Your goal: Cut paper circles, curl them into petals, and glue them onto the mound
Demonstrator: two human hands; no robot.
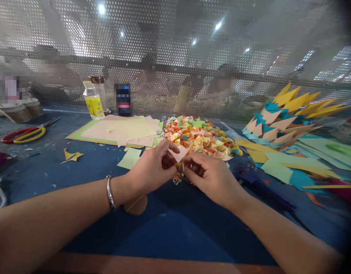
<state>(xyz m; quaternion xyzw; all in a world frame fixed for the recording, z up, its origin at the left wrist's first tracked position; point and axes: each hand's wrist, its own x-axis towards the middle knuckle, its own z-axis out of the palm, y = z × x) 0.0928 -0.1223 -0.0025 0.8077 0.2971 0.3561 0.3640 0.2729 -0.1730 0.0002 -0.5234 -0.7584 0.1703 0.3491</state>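
1. Left hand (154,167): thumb and forefinger pinching the pale paper piece (180,153) at its left edge; silver bangle (109,193) on the wrist
2. Right hand (212,176): fingers curled, pinching the same piece low on its right side
3. Piece held between both hands, just above the blue table (164,224)
4. Just behind: heap of small folded pieces (204,139); sheet stack (126,131) to its left
5. Far left: scissors (24,134), lying flat

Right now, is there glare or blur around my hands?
Head view: left hand and right hand, pinching a pale folded paper, are fairly sharp; ceiling lights glare through the perforated screen; edges warp and soften, blurring the yellow paper spikes and scissors.
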